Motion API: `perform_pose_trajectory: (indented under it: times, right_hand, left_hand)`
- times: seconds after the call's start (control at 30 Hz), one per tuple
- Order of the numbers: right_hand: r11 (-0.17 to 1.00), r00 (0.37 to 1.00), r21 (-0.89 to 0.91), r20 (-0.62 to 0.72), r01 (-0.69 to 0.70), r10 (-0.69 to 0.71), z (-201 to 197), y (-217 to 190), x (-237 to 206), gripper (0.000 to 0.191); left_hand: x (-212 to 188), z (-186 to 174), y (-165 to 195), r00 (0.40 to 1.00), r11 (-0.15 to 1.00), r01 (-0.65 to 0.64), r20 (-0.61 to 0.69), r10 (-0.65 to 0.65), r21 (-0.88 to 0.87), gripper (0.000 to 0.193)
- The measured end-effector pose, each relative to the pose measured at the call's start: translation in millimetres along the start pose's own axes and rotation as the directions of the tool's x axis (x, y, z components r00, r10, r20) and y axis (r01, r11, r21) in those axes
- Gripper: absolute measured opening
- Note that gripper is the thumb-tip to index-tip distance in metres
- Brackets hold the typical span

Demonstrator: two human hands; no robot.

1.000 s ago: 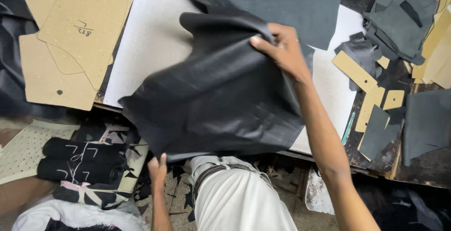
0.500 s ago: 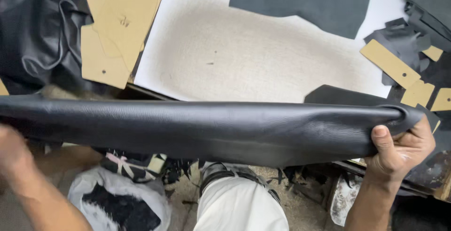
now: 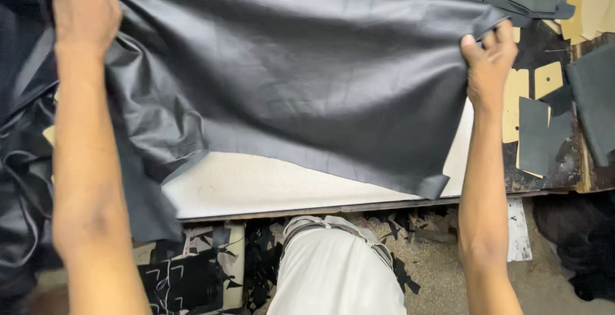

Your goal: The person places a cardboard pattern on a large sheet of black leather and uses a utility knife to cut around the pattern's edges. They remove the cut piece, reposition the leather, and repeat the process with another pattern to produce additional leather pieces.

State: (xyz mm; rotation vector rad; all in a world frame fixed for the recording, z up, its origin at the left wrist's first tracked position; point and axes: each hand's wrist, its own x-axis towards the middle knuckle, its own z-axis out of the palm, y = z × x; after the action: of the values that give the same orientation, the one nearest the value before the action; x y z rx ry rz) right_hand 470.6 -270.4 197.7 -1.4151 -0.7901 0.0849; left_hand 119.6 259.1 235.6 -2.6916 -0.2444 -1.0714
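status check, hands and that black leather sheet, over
Left hand and right hand grip far corners. Black leather sheet spread over white board. Nothing in the way.

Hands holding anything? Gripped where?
Both hold one black leather sheet, spread over the white board: left hand at its far left edge, right hand at its far right corner.

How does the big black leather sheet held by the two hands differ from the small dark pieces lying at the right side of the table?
The black leather sheet is large and covers most of the white board; the small dark pieces are far smaller. The sheet is gripped at its upper corners by the left hand and right hand and shows wrinkles; the pieces lie flat, untouched, beside tan card patterns. Both look like dark leather.
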Motion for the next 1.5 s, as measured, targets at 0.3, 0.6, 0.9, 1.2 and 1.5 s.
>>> perform_pose_trajectory:
  times: [0.3, 0.6, 0.9, 1.2, 1.5]
  right_hand:
    - [0.945, 0.967, -0.207, -0.068, -0.254, 0.245, 35, 79, 29, 0.071]
    - [0.891, 0.938, -0.305, -0.185, -0.337, 0.292, 25, 102, 43, 0.033]
    - [0.756, 0.927, -0.563, -0.052, -0.335, 0.372, -18, 104, 48, 0.038]
    - [0.811, 0.880, -0.372, -0.033, -0.452, 0.475, -4, 111, 128, 0.027]
    - [0.607, 0.917, -0.722, -0.094, -0.331, 0.388, -24, 107, -79, 0.015]
  left_hand:
    - [-32, 97, 4, 0.947, 0.897, 0.293, 0.227, -0.226, -0.332, 0.033]
    - [-166, 51, 23, 0.601, 0.609, 0.789, 0.306, -0.738, -0.083, 0.098]
    - [-255, -11, 10, 0.485, 0.479, 0.874, 0.246, -0.839, -0.089, 0.013]
    - [-233, -91, -46, 0.634, 0.661, 0.750, 0.262, -0.727, 0.020, 0.014]
    - [-268, -45, -2, 0.534, 0.714, 0.678, 0.553, -0.640, 0.173, 0.013]
